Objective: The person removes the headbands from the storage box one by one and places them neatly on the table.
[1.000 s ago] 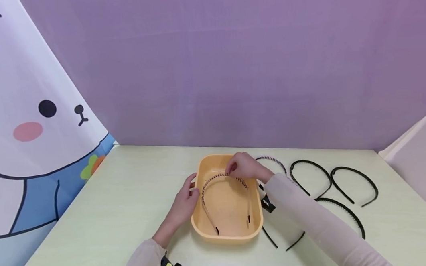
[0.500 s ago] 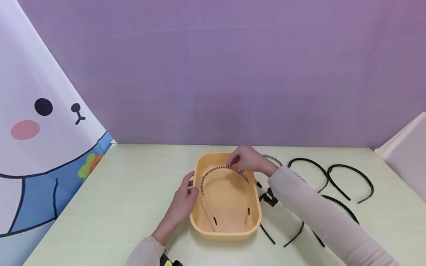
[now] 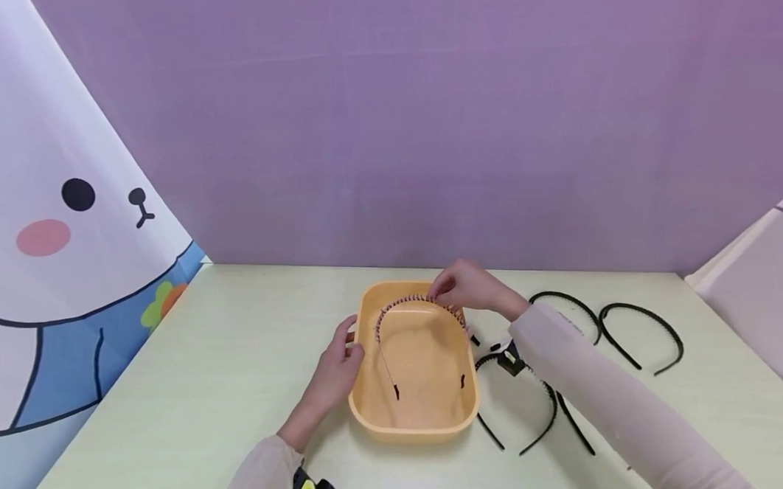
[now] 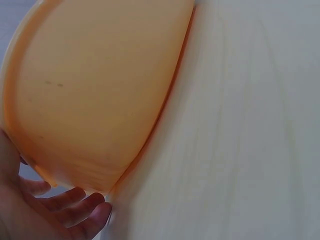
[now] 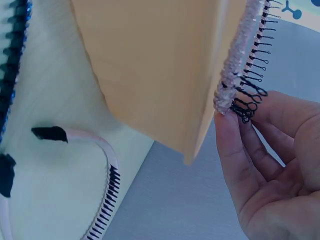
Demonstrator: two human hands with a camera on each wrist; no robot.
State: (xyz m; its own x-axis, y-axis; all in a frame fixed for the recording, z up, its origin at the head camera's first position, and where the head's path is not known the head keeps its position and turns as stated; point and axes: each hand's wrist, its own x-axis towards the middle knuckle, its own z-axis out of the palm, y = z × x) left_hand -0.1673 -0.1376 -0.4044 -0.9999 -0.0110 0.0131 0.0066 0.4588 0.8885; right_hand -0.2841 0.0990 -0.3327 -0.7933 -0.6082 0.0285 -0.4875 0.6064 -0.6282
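Observation:
A pale orange plastic basin (image 3: 418, 434) stands on the table. My left hand (image 3: 334, 366) grips its left side; in the left wrist view the fingertips bend against the outer wall (image 4: 100, 100). My right hand (image 3: 470, 285) is over the basin's far right corner, pinching a pink headband (image 3: 397, 303) between thumb and fingers near the top of its arch. The right wrist view shows the band's glittery surface and black wire teeth (image 5: 257, 60). Its arch is raised toward the back, and one black-tipped end (image 3: 396, 392) hangs inside the basin.
Several black headbands (image 3: 668, 326) lie to the right, some partly covered by the right sleeve (image 3: 606, 403). Another pale pink headband (image 5: 107, 170) with a black tip lies beside the basin. A purple cloth (image 3: 386, 141) hangs behind the table (image 3: 262, 318).
My right hand has moved back and to the right, bringing the pink headband's arch with it. The left hand has stayed at the basin's left side.

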